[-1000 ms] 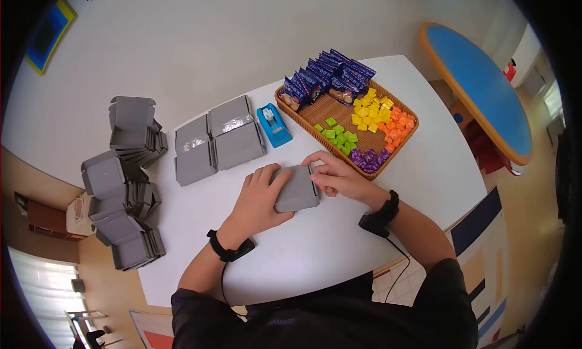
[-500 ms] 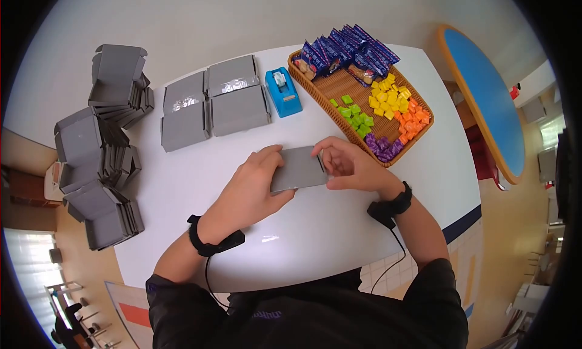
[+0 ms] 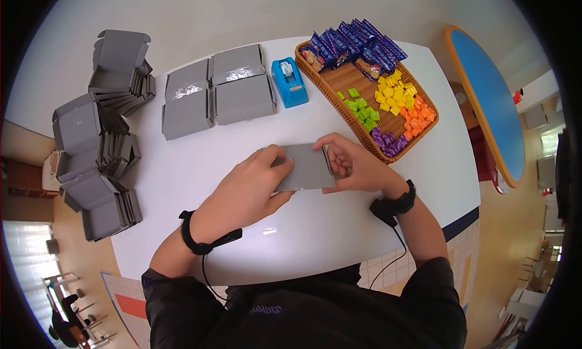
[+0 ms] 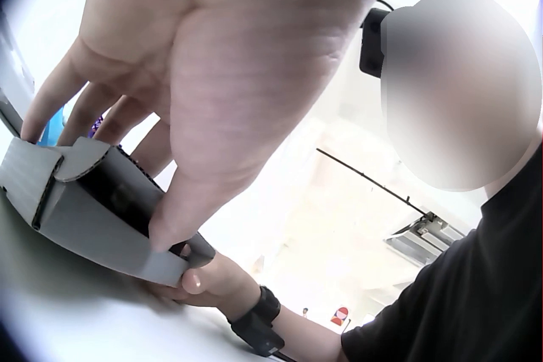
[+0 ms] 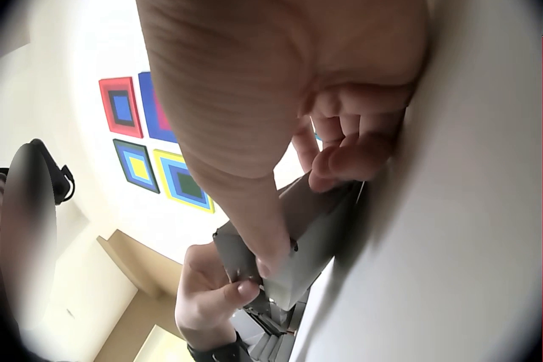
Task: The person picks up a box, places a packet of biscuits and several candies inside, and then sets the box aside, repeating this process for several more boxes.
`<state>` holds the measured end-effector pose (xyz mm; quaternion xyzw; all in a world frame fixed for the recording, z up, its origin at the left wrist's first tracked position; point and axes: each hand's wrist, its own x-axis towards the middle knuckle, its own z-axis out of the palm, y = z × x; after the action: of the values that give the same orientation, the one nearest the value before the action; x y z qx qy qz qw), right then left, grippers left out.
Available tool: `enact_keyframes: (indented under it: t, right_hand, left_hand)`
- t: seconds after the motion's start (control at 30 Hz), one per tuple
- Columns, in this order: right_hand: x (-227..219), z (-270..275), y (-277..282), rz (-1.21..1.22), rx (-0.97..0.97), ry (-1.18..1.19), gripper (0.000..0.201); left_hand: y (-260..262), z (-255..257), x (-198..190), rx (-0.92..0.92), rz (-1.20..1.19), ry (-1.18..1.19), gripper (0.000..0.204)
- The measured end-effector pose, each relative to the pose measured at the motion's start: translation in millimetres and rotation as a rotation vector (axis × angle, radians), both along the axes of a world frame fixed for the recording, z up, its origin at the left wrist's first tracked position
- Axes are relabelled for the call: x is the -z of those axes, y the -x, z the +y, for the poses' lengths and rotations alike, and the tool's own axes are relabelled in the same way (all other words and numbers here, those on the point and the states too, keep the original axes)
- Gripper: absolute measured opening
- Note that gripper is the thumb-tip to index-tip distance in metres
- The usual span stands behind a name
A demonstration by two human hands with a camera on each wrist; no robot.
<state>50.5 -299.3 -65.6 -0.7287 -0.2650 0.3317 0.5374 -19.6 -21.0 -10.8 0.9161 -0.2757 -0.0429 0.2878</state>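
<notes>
left hand (image 3: 251, 180): curled over the left end of the gray box (image 3: 308, 168), thumb along the near side
right hand (image 3: 359, 167): pinching the right end between thumb and index
gray box: 1, pretty much mid-frame
vs a second ago: less tilted, bit higher in frame, pinched with right thumb and index spread wider
closed boxes (image 3: 245, 99): 4, upper left of centre
open-box stacks (image 3: 79, 123): 3, far left
tape dispenser (image 3: 291, 85): 1, blue, top centre
basket (image 3: 345, 81): 1, upper right, candy (image 3: 394, 96) in 4 colours, blue packs (image 3: 364, 45) too overlapped to count

blue-topped table (image 3: 488, 103), colourful square pictures (image 5: 136, 166)
</notes>
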Motion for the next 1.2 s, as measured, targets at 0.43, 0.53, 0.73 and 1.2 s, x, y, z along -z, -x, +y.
enact_keyframes:
  t: [0.43,0.53,0.73,1.2]
  right_hand:
    - [-2.2,-2.3,0.0,0.024,0.05,0.086,0.108]
    - [-1.2,-6.1,2.0,-0.017,0.072,0.067,0.112]
    - [-3.4,-2.2,1.2,-0.094,0.038,0.162,0.115]
    - [-4.4,-9.6,3.3,-0.214,0.192,0.175,0.074]
  left_hand:
    - [-34.7,8.3,33.5,-0.205,0.179,0.465,0.025]
    - [-40.7,10.7,33.6,-0.293,0.35,0.549,0.023]
    - [-46.9,11.8,56.8,-0.425,0.564,0.876,0.045]
    - [-42.8,3.7,96.7,-0.329,0.594,1.217,0.03]
